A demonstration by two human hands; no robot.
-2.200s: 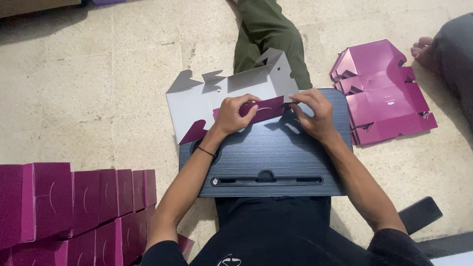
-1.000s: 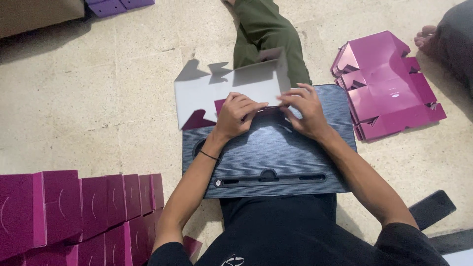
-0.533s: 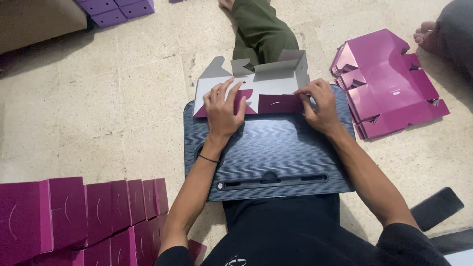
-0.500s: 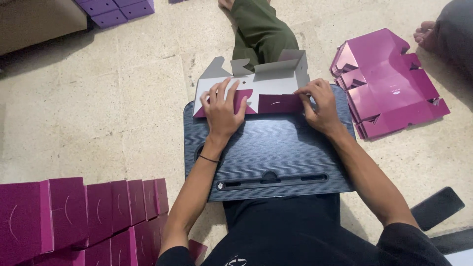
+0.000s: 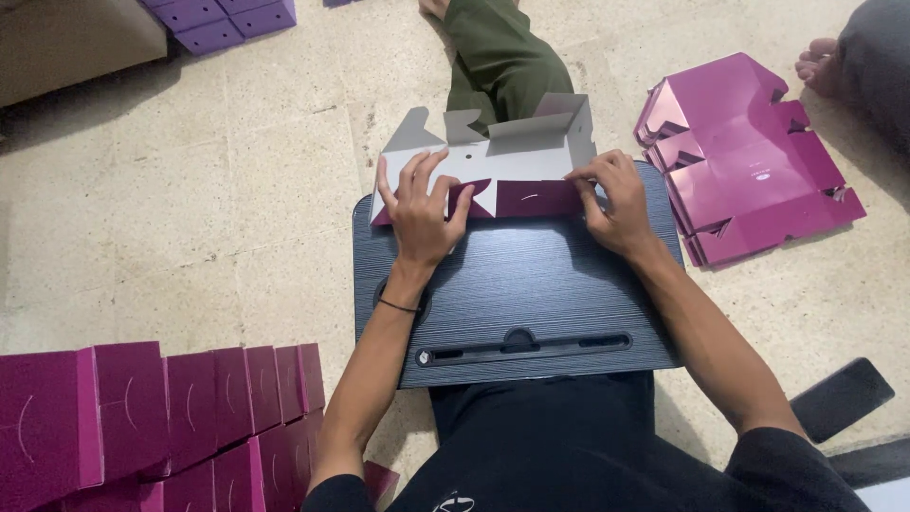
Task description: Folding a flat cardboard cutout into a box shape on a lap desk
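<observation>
Purple-and-grey cardboard box blank [image 5: 493, 166] lies at the far edge of the dark lap desk [image 5: 517, 284], half folded, grey inside up. Left hand [image 5: 422, 204] lies flat, fingers spread, pressing the blank near the desk's far left corner. Right hand [image 5: 616, 199] pinches the purple flap at the far right. Flat blanks stack [image 5: 749, 161] on the floor right; folded purple boxes [image 5: 161, 417] lower left.
</observation>
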